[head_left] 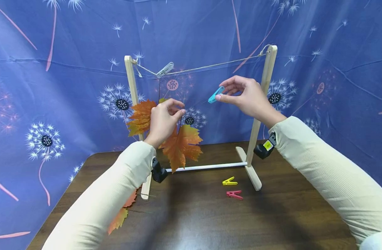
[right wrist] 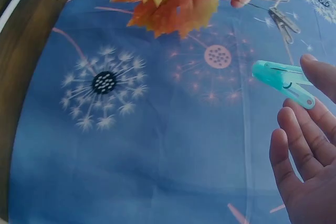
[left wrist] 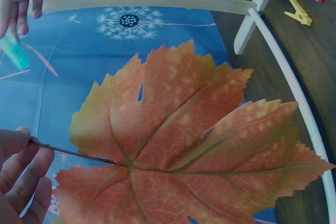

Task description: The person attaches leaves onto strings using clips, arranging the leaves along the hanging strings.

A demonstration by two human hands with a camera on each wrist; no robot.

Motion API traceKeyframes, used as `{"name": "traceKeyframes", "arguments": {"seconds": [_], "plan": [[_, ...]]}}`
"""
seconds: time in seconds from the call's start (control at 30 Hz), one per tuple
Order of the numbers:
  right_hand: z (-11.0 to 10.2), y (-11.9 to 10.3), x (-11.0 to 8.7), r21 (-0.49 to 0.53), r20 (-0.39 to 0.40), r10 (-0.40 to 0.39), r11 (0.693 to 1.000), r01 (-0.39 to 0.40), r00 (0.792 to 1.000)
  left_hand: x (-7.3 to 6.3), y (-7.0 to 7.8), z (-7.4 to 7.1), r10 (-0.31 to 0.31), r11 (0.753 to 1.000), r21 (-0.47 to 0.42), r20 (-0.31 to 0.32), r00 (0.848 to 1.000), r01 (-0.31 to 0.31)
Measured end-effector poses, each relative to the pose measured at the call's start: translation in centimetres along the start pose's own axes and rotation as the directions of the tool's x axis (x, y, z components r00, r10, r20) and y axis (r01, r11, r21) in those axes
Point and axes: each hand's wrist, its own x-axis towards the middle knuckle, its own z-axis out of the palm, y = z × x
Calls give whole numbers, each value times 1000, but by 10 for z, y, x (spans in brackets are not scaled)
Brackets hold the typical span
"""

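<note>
My left hand [head_left: 165, 119] pinches the thin dark stem of an orange maple-like leaf [head_left: 183, 147] between thumb and fingers; the leaf hangs below the hand. In the left wrist view the stem [left wrist: 79, 153] runs from the fingertips to the broad leaf blade. My right hand [head_left: 248, 99] pinches a turquoise clothespin [head_left: 216, 95] by its handle end, nose toward the left, below the string [head_left: 206, 66]. A pale grey clothespin [head_left: 165, 70] sits on the string's left part, and a second orange-yellow leaf [head_left: 140, 118] hangs beneath it, partly behind my left hand.
The string is tied between two wooden posts [head_left: 253, 139], joined low by a white rod [head_left: 209, 167]. On the brown table [head_left: 197, 222] lie a yellow clothespin [head_left: 229, 181] and a red clothespin [head_left: 234, 194]. More leaves [head_left: 119, 220] lie partly hidden by the left sleeve.
</note>
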Motion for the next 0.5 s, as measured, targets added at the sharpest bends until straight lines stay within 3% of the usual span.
{"name": "traceKeyframes", "arguments": {"seconds": [0.2,0.5], "plan": [[2,-15,20,12,-17,-36,999,36,999,13,8,4,8,1000,12,-77,997,-7],[5,-38,56,60,-89,-98,993,104,991,34,14,11,-35,999,35,-141,989,40]]}}
